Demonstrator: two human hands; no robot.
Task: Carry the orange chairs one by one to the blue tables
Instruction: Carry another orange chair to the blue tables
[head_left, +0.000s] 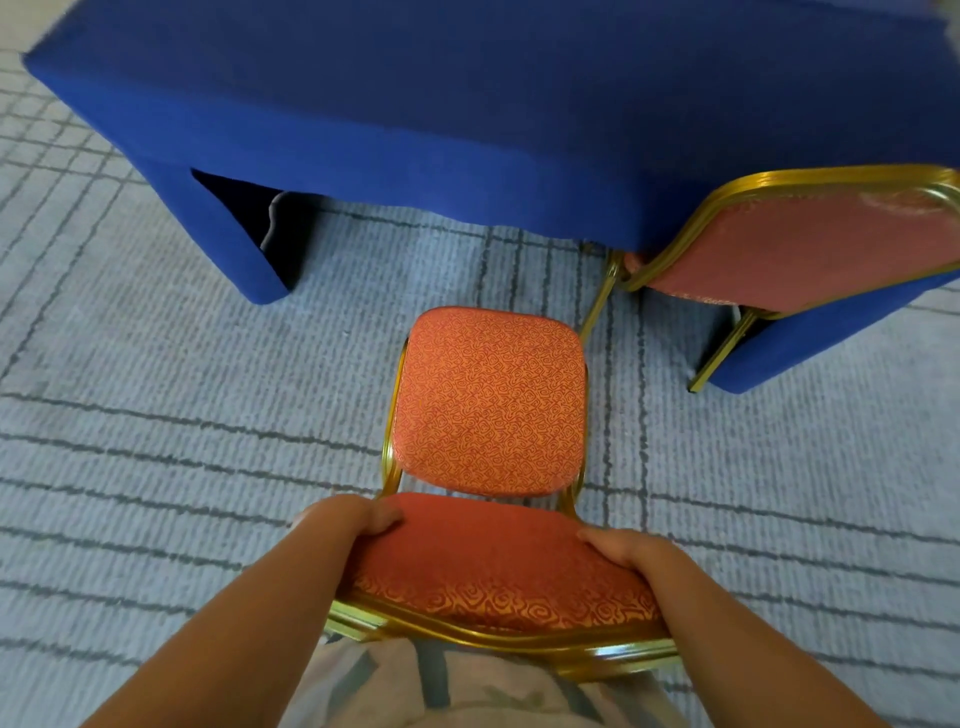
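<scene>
An orange patterned chair with a gold metal frame is right in front of me, its seat pointing toward the blue-draped table. My left hand grips the left side of its backrest and my right hand grips the right side, fingers curled over the padded front. The seat's front edge lies a short way from the table's hanging cloth. Whether the chair's legs touch the carpet is hidden.
A second orange chair with a gold frame stands pushed in at the table on the right. The blue table leg cover comes down to the floor on the left. Grey-blue lined carpet surrounds the chair.
</scene>
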